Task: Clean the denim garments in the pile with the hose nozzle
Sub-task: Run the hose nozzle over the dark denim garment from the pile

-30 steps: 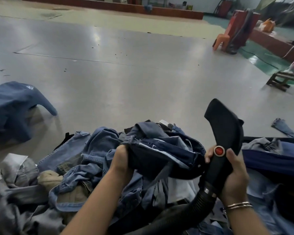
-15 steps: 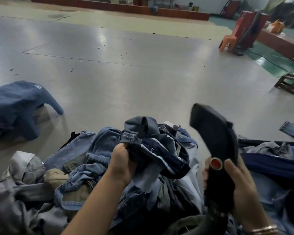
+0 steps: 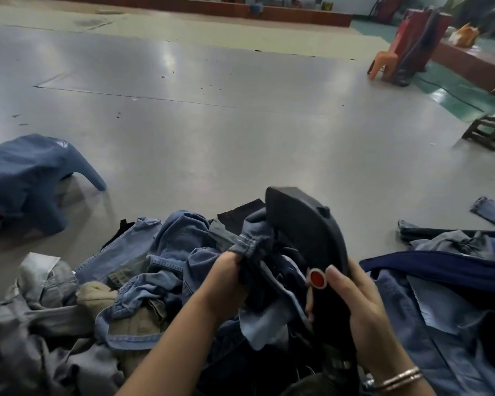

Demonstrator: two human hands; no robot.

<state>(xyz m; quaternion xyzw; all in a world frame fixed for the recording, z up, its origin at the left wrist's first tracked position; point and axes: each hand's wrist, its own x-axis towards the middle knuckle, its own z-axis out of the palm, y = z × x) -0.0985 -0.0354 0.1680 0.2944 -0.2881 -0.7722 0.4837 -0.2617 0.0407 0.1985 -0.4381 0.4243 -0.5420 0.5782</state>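
Right hand [image 3: 363, 315]: curled round black hose nozzle [image 3: 306, 235], thumb beside its red button [image 3: 317, 278]. Left hand [image 3: 226, 278]: gripped a bunched denim garment [image 3: 252, 238] against the nozzle, atop the near denim pile [image 3: 132, 295]. Far left: separate blue garment [image 3: 26, 178] on grey floor [image 3: 240, 115].

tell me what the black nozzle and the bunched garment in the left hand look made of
Black wedge-shaped hose nozzle: likely moulded plastic, matte, with smooth rigid curves and a red round button. Bunched blue garment: denim, going by the woven blue cloth and pale stitched hem.
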